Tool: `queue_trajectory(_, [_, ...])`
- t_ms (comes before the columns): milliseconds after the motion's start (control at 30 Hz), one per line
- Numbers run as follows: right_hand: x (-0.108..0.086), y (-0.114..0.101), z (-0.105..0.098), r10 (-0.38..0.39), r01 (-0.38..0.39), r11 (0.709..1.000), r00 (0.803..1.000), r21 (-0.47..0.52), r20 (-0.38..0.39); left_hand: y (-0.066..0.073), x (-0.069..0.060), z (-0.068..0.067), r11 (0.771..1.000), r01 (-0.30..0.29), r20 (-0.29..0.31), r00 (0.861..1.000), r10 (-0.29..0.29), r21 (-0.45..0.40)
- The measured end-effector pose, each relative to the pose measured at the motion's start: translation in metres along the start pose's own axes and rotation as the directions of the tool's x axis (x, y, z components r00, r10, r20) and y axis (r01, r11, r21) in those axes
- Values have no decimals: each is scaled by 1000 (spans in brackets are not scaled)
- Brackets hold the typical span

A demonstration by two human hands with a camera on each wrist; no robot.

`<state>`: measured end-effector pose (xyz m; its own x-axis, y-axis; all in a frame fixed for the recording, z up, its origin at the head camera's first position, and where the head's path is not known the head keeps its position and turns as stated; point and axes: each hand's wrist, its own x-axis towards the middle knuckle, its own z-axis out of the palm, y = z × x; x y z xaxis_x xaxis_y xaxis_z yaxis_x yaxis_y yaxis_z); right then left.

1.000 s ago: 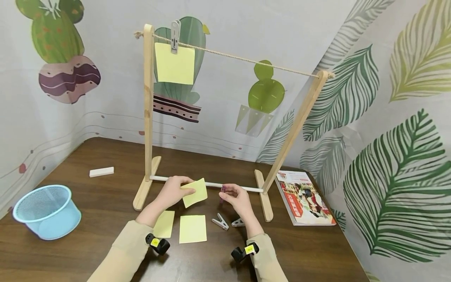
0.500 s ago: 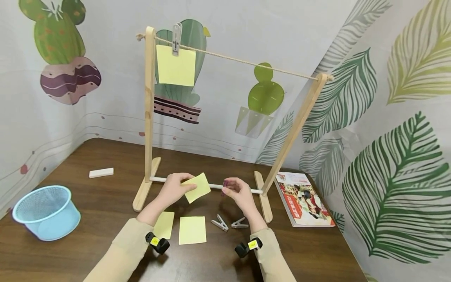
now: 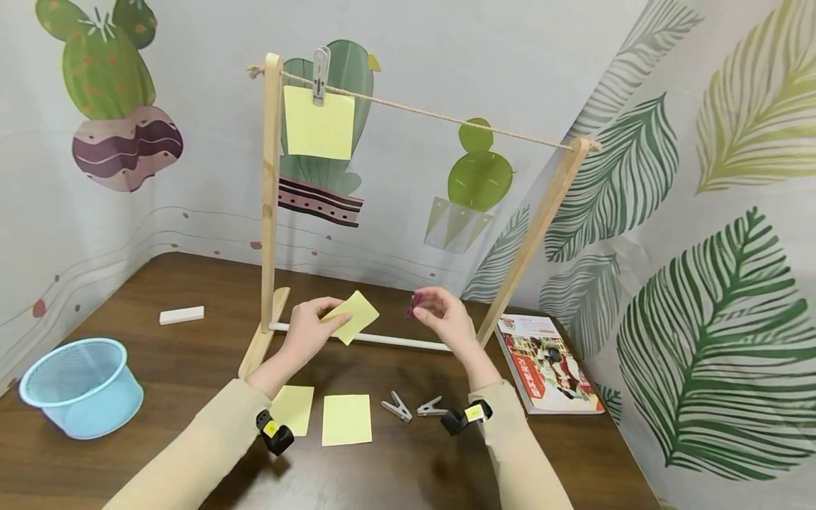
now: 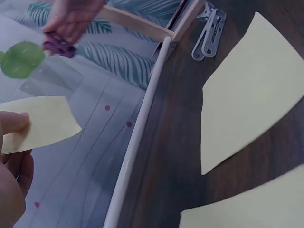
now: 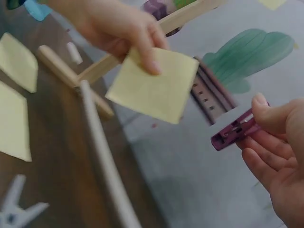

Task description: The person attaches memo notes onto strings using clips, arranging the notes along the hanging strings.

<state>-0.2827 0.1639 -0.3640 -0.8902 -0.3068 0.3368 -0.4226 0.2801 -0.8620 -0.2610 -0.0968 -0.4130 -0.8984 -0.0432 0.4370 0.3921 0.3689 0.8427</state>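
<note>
My left hand (image 3: 310,327) pinches a yellow sticky note (image 3: 358,317) by one edge, thumb on its face, above the table. To its right, my right hand (image 3: 448,320) holds a purple clothespin (image 5: 233,130) between thumb and fingers. The note and the clothespin are apart. Above both hands a rope (image 3: 440,115) runs between two wooden posts. Near its left end a grey clothespin (image 3: 320,76) holds another yellow note (image 3: 319,124) on the rope. Two more yellow notes, a left one (image 3: 295,409) and a right one (image 3: 346,420), lie on the table below my hands.
Two grey clothespins, one left (image 3: 397,406) and one right (image 3: 431,406), lie right of the notes. A blue mesh basket (image 3: 95,407) stands at the left, with a white block (image 3: 181,315) behind it. A magazine (image 3: 548,365) lies at the right. A white bar (image 3: 395,341) joins the stand's feet.
Both hands have risen from near the table toward the rope, carrying the note and the purple clothespin. My right hand has also shifted right. The note has turned to a diamond-like tilt.
</note>
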Motion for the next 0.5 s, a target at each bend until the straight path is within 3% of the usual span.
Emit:
queue_trajectory(233, [29,-43,-28,-99,100,995,994,-4,48,25,12,-11,997,-52,-9,999,51,-56])
queue_trajectory(500, [62,-111,-42,-177,176,984,983,19,57,62,42,-24,989,-36,24,999,40,-141])
